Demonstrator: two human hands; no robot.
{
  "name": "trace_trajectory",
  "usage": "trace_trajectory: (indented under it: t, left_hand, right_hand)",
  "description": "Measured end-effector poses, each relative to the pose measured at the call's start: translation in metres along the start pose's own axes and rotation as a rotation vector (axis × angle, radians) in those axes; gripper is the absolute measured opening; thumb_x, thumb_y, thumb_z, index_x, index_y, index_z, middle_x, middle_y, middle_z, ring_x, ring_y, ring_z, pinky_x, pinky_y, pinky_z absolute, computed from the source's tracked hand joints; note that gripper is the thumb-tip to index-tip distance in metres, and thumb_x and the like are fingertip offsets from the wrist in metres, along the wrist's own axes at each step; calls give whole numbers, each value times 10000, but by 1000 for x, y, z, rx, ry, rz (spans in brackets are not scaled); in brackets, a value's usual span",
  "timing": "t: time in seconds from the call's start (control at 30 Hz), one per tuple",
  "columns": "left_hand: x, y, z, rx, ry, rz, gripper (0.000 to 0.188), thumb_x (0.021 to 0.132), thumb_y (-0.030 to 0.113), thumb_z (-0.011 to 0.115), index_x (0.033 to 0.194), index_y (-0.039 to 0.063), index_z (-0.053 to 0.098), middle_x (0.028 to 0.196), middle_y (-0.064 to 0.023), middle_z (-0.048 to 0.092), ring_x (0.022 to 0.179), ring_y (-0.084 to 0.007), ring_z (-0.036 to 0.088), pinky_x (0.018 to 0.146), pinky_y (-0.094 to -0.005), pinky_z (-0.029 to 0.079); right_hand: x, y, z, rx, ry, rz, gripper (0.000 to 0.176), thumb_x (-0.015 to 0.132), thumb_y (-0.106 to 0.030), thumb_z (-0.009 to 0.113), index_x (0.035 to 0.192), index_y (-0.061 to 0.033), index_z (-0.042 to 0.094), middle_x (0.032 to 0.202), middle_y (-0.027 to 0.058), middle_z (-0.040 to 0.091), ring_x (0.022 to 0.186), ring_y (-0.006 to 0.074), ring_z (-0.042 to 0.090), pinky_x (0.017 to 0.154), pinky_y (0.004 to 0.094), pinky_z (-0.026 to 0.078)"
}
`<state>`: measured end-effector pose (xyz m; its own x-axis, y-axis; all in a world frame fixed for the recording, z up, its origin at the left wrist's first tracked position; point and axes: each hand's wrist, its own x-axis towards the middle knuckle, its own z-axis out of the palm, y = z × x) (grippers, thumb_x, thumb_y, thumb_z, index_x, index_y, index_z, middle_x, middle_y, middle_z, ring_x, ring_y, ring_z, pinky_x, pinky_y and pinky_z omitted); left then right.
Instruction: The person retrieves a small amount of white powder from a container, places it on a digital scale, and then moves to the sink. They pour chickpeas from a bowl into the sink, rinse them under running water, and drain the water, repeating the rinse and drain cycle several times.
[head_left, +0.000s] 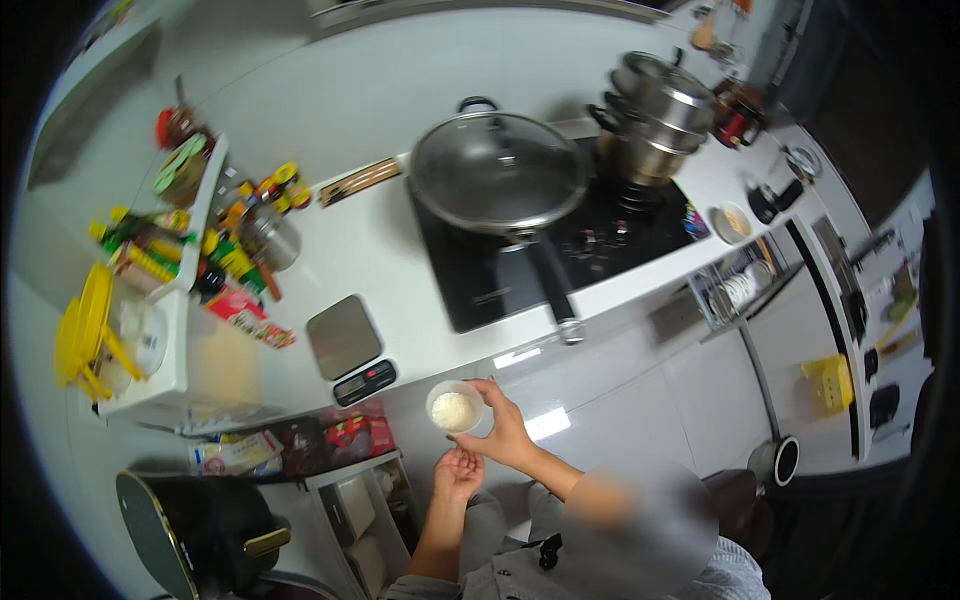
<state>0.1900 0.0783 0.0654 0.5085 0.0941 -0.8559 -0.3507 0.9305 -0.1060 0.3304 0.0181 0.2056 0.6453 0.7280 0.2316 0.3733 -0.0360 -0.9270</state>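
My right hand (504, 429) grips a small translucent cup (480, 409) by its side, over the floor in front of the counter edge. Pale white grains, perhaps rice, lie in the cup. Just below it, my left hand (459, 474) is turned palm up, fingers loosely curled, holding nothing. A kitchen scale (345, 337) with a steel plate and dark display rests on the white counter, up and to the left of the cup. A wok (499, 172) with a glass lid sits on the black cooktop (480, 292), its long handle pointing towards me.
A stacked steel steamer (660, 120) stands at the cooktop's back right. Bottles, jars and a red packet (247, 315) crowd the counter's left. Below are an open drawer (360, 510) and a black appliance (202, 532), perhaps an air fryer. A drawer with dishes (739, 289) stands open at right.
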Motion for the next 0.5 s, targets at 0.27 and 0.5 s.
trace_trajectory:
  t: [0.27, 0.5]
  left_hand:
    - [31, -167, 78, 321, 7, -214, 180, 892, 135, 444, 983, 22, 550, 896, -61, 597, 818, -171, 582, 766, -339, 494]
    - [47, -316, 132, 538, -42, -439, 177, 883, 117, 454, 1013, 21, 526, 914, -64, 579, 806, -180, 574, 765, -339, 490]
  right_hand:
    - [-58, 8, -206, -190, 434, 74, 655, 602, -133, 800, 1159, -36, 469, 1103, 128, 571, 1060, 264, 556, 926, 348, 422]
    - [-135, 14, -354, -422, 737, 142, 642, 604, -111, 774, 1160, -39, 459, 1118, 142, 566, 1047, 291, 563, 876, 349, 452]
